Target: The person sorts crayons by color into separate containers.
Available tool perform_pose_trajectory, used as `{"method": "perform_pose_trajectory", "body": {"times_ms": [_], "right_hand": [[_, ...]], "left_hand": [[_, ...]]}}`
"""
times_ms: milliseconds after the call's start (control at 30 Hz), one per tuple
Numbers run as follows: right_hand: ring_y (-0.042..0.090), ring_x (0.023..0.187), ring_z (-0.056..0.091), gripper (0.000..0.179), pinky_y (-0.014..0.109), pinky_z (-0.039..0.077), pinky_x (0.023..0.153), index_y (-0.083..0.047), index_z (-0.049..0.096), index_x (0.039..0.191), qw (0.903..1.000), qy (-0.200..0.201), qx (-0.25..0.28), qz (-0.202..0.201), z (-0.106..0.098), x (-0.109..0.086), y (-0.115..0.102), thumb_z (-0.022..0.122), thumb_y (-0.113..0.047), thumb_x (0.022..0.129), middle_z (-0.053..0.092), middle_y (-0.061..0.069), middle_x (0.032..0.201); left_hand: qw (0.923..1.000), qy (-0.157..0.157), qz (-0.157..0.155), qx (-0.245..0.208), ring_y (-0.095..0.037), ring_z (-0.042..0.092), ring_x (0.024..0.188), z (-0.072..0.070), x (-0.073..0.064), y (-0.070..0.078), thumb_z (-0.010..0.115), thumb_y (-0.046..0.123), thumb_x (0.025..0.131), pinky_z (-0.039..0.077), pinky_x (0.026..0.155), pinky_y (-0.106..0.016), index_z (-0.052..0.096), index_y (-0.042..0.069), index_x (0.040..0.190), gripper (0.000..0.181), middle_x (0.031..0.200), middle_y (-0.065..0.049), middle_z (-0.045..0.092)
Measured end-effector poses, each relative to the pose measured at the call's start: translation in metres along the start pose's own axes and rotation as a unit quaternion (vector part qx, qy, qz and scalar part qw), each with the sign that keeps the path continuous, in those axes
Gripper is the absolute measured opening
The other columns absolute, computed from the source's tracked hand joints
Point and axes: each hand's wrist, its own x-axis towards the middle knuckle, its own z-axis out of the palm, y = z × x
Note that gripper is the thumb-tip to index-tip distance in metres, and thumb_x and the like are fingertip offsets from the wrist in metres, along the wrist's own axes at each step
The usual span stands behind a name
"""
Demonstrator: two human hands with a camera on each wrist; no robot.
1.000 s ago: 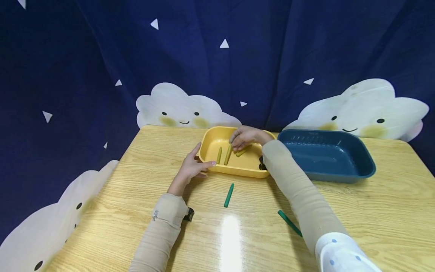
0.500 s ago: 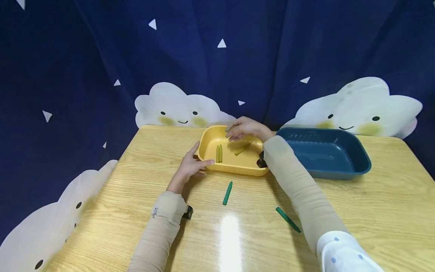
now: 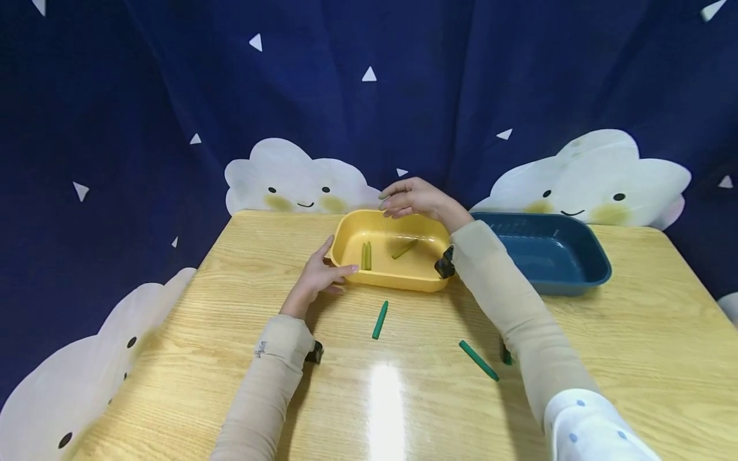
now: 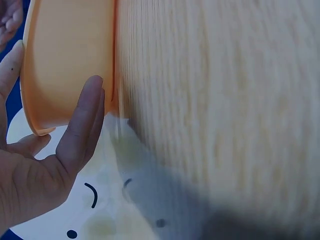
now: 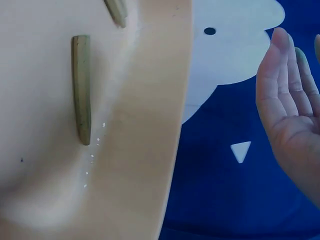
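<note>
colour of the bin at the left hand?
Yellow; the bin shows best in the head view. Looks more orange from the left wrist.

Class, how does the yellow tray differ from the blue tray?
The yellow tray holds three yellow crayons; no crayon shows in the visible part of the blue tray. The left hand touches the yellow tray, but not the blue tray. Both trays have rounded corners and sit on the wooden table.
</note>
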Motion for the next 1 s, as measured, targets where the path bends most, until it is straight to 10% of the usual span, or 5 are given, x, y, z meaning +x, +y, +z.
{"method": "perform_pose_trajectory", "body": {"times_ms": [567,1000], "right_hand": [[0.02,0.082,0.064,0.037,0.034,0.054,0.076,0.011,0.05,0.121,0.997,-0.021,-0.061,-0.044,-0.002,-0.073,-0.001,0.058,-0.004,0.088,0.066,0.01,0.094],[0.019,0.085,0.064,0.041,0.032,0.054,0.077,0.012,0.048,0.122,0.9945,0.016,-0.099,-0.031,-0.044,-0.134,0.006,0.059,-0.009,0.089,0.066,0.007,0.096]], "left_hand": [[0.9999,0.0,0.006,0.011,-0.039,0.058,0.088,0.002,-0.003,0.001,0.077,0.021,0.075,0.054,0.07,-0.048,0.009,0.029,0.147,0.1,0.108,-0.021,0.043],[0.9993,0.012,0.015,0.032,-0.027,0.06,0.075,0.004,-0.004,0.002,0.077,0.022,0.074,0.055,0.065,-0.044,0.012,0.025,0.147,0.099,0.102,-0.019,0.045]]}}
